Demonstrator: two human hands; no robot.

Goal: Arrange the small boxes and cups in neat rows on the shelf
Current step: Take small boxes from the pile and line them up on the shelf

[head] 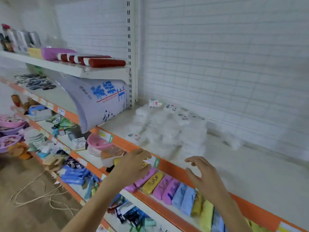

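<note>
Small boxes and cups (168, 131), white and blurred, sit in loose stacks on the shelf (250, 173), heaped from near its back edge down toward its orange front edge; single pieces cannot be told apart. A few loose labelled boxes (154, 103) lie along the back edge by the upright post. To the right of the heap the shelf board runs bare toward the right edge of the view, apart from one faint white pack (232, 141) near the back. At the shelf's left end a large grey sack (98, 102) with blue print bulges over the front edge. Below, a lower shelf carries a row of coloured pouches (168, 188) just behind its own front edge. The left hand (133, 166) hovers at the orange front edge, fingers bent over the price tag (154, 161), holding nothing. The right hand (204, 176) is spread wide and empty just in front of the heap.
</note>
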